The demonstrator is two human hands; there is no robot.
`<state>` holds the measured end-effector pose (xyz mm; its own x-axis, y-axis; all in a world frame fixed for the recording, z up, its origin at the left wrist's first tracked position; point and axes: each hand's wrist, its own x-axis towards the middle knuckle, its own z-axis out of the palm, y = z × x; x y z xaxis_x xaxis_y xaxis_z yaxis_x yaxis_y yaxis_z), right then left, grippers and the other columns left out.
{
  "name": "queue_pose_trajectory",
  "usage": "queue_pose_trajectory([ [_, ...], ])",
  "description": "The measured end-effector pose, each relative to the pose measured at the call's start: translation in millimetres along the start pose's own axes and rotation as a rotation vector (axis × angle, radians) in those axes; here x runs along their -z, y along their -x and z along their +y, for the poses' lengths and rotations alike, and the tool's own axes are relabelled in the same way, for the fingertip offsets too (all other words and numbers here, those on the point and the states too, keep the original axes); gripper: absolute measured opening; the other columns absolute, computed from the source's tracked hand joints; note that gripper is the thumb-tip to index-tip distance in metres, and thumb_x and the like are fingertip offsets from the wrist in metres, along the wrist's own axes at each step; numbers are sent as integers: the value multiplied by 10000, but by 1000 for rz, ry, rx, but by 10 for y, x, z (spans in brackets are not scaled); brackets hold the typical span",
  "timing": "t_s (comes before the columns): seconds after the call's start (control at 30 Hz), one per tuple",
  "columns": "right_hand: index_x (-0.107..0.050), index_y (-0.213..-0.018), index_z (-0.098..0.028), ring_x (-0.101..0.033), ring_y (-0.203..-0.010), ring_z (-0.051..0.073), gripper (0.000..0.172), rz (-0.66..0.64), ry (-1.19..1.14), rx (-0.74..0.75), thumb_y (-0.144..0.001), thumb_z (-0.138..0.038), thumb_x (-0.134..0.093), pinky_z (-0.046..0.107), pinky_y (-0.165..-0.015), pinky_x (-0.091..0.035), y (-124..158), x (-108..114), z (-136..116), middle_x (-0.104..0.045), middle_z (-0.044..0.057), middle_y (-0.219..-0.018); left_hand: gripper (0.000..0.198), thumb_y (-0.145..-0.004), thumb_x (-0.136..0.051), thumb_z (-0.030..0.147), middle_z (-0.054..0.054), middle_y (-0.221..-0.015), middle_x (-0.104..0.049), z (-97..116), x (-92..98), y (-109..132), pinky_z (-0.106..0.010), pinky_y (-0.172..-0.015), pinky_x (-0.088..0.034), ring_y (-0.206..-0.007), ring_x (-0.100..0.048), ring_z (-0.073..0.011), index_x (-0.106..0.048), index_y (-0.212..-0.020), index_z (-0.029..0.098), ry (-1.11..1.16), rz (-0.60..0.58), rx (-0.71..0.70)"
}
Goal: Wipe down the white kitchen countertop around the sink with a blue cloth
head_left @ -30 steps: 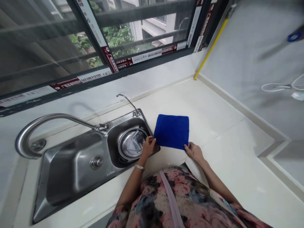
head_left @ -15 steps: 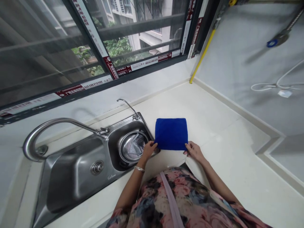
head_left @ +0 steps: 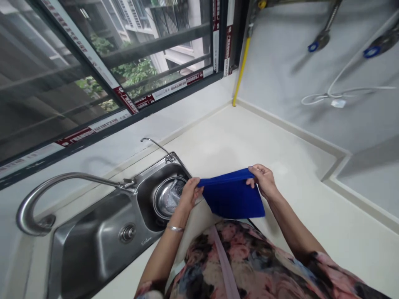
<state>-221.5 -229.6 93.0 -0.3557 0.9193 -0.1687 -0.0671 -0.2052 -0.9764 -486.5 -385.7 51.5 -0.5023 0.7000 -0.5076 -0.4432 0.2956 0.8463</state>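
Just right of the steel sink (head_left: pixel 84 245), over the pale counter (head_left: pixel 289 216), up comes a blue cloth (head_left: pixel 233 197) between two bare hands! It hangs like a small curtain, top edge drawn nearly straight, the rest dropping toward the wearer's floral top (head_left: pixel 237 253). Left hand (head_left: pixel 189 194): fingers curled, thumb pinched down on the near-side top corner by the round steel vessel (head_left: pixel 159 198). Right hand (head_left: pixel 263 180): thumb and forefinger closed on the other top corner, the remaining fingers looser behind. Whether the lower edge brushes the counter, I can't tell.

And how should it handle? Light, by the look of it, soft and limp, with nothing fragile about it; matt fabric like that shouldn't slip much. With no stiffness to count on, corners are the place to grip, two at once, lightly tensioned. Let one go and that side would likely sag and crumple straight away.
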Motion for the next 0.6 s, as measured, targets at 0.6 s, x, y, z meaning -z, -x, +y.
queue_pose_trajectory([
  [0.6,-432,-737,-283,-573,-399,155,390,-14,425,-261,-902,-560,-650,243,-425,-422,78,-196,1299,-619,-55,-498,240,-819,-800,369,15,-678,-661,-41,-86,-1076,-279,-643,-571,-591,-631,-123,-699,-932,183,-564,168,-192],
])
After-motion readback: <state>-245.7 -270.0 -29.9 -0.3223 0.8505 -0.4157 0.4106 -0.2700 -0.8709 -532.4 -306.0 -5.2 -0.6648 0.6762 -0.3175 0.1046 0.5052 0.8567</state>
